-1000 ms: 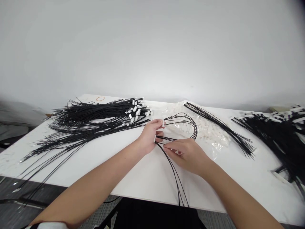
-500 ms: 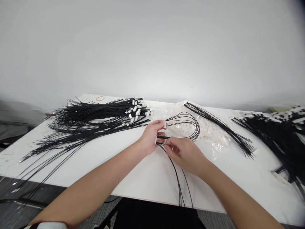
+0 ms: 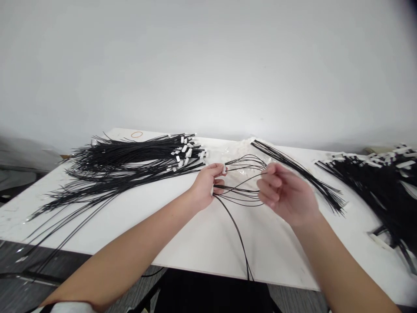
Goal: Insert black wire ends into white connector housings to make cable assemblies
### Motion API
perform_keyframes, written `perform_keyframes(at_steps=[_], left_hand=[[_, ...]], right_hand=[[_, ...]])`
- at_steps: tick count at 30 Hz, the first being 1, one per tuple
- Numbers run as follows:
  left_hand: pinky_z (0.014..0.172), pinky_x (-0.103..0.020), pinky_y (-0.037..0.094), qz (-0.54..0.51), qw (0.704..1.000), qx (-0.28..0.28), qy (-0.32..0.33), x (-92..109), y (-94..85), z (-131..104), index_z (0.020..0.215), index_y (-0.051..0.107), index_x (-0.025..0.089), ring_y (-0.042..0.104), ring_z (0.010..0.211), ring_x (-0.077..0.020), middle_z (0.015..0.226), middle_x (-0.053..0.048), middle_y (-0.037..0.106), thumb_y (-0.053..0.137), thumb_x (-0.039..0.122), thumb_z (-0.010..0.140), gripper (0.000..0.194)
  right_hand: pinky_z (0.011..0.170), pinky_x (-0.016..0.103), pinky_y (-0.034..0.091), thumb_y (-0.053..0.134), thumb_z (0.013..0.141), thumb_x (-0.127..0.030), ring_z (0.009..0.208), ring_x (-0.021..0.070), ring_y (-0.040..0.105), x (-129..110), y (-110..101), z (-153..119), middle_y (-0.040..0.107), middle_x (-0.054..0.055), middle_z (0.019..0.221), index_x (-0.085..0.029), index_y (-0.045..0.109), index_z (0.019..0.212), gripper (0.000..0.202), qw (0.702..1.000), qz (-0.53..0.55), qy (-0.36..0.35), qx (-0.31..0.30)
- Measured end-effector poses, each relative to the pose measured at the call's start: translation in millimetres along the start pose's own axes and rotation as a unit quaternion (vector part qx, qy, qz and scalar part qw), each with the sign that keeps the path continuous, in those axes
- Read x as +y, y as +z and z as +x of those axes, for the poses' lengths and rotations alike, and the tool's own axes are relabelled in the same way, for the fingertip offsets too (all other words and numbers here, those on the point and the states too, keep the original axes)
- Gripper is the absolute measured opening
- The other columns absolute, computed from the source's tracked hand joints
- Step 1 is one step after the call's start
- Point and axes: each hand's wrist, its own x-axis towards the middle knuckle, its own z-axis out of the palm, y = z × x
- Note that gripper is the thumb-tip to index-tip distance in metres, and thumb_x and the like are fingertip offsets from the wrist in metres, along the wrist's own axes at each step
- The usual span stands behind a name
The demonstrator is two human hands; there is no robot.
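Observation:
My left hand is closed on two white plastic connectors. The upper connector sits between thumb and fingertip, and the lower one lies against the palm, mostly hidden. Black wires run from both connectors and loop to the right, behind my right hand. A few loose wires hang from the lower connector past the table's front edge. My right hand, slightly blurred, is raised with its fingers pinched at the end of a single black wire.
A large pile of black wires with white connectors covers the table's left side. Behind my hands lies a clear plastic bag of small white parts, with a wire bundle over it. More wired connectors lie at right. A rubber band lies at back.
My right hand has moved up and to the right, drawing a wire away from the lower connector's hanging wires. Fewer wires hang down now. My left hand has hardly moved.

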Motion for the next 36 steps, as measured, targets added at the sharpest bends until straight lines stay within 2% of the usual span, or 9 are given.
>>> perform_keyframes(at_steps=[7,11,13,15,17,20,25,28,36], left_hand=[[0.035,-0.015,0.011,0.003,1.000,0.002,0.005,0.3,0.8,-1.1,0.070,0.049,0.015,0.025,0.042,0.0001,0.074,0.002,0.042,0.061,0.027,0.066,0.018],[0.036,-0.015,0.011,0.010,1.000,0.005,0.011,0.6,0.6,-1.3,0.068,0.049,0.014,0.023,0.042,0.0002,0.073,0.002,0.041,0.061,0.027,0.066,0.018],[0.035,-0.015,0.011,0.011,1.000,0.005,0.013,1.0,0.5,-1.0,0.068,0.048,0.014,0.023,0.041,0.0001,0.073,0.002,0.041,0.060,0.027,0.067,0.017],[0.035,-0.015,0.011,0.011,1.000,0.002,0.015,1.2,0.3,-0.6,0.069,0.048,0.015,0.024,0.041,-0.0001,0.074,0.002,0.041,0.060,0.027,0.067,0.017],[0.035,-0.015,0.011,0.012,1.000,0.001,0.016,1.0,-0.3,0.1,0.069,0.048,0.015,0.024,0.041,-0.0002,0.076,0.002,0.042,0.060,0.028,0.067,0.018],[0.035,-0.015,0.011,0.015,1.000,-0.002,0.018,-0.2,-1.9,1.2,0.070,0.049,0.015,0.025,0.041,-0.0002,0.076,0.002,0.042,0.061,0.029,0.066,0.019],[0.035,-0.015,0.010,0.014,1.000,-0.015,0.018,-1.7,-3.4,2.1,0.071,0.049,0.015,0.026,0.042,-0.0002,0.076,0.002,0.041,0.061,0.030,0.067,0.019],[0.035,-0.015,0.010,0.011,1.000,-0.021,0.017,-1.2,-2.7,1.6,0.072,0.049,0.015,0.026,0.041,-0.0002,0.076,0.002,0.040,0.060,0.030,0.067,0.018],[0.036,-0.016,0.009,0.020,0.999,-0.029,0.018,0.8,-0.7,-0.1,0.072,0.049,0.016,0.026,0.041,0.0001,0.075,0.003,0.040,0.059,0.031,0.068,0.019]], right_hand=[[0.038,0.015,0.031,0.054,0.077,-0.028,0.044,0.0023,0.031,-14.8,-15.5,4.5,0.032,-0.006,0.057,-0.023,0.056,0.083,0.008,0.954,0.170,-0.151,0.194],[0.050,0.015,0.043,0.058,0.075,-0.042,0.055,0.0021,0.043,-14.3,-18.6,11.0,0.041,-0.005,0.065,-0.020,0.059,0.086,0.024,0.923,0.162,-0.213,0.276],[0.053,0.014,0.045,0.058,0.075,-0.045,0.059,0.0021,0.045,-14.3,-18.5,11.3,0.043,-0.004,0.068,-0.021,0.059,0.086,0.026,0.930,0.172,-0.202,0.253],[0.041,0.011,0.035,0.059,0.075,-0.040,0.048,0.0000,0.035,-14.2,-16.8,9.3,0.037,-0.006,0.062,-0.025,0.059,0.092,0.023,0.951,0.150,-0.161,0.216],[0.033,0.012,0.021,0.062,0.074,-0.034,0.040,-0.0002,0.022,-12.6,-13.7,6.2,0.028,-0.008,0.055,-0.025,0.059,0.096,0.024,0.972,0.080,-0.111,0.193],[0.035,0.015,0.017,0.066,0.069,-0.032,0.040,0.0007,0.020,-7.1,-6.6,3.1,0.023,-0.008,0.049,-0.021,0.062,0.092,0.025,0.983,-0.056,-0.048,0.170],[0.038,0.018,0.018,0.068,0.064,-0.042,0.042,0.0018,0.024,1.5,6.3,3.6,0.032,-0.005,0.050,-0.016,0.066,0.081,0.031,0.951,-0.225,-0.050,0.204],[0.039,0.019,0.019,0.062,0.068,-0.047,0.043,0.0027,0.024,2.8,9.2,3.5,0.027,-0.005,0.047,-0.014,0.067,0.080,0.035,0.931,-0.291,-0.076,0.205],[0.040,0.018,0.021,0.048,0.080,-0.046,0.045,0.0032,0.025,1.3,7.8,1.4,0.027,-0.004,0.052,-0.017,0.067,0.093,0.037,0.934,-0.314,-0.076,0.152]])
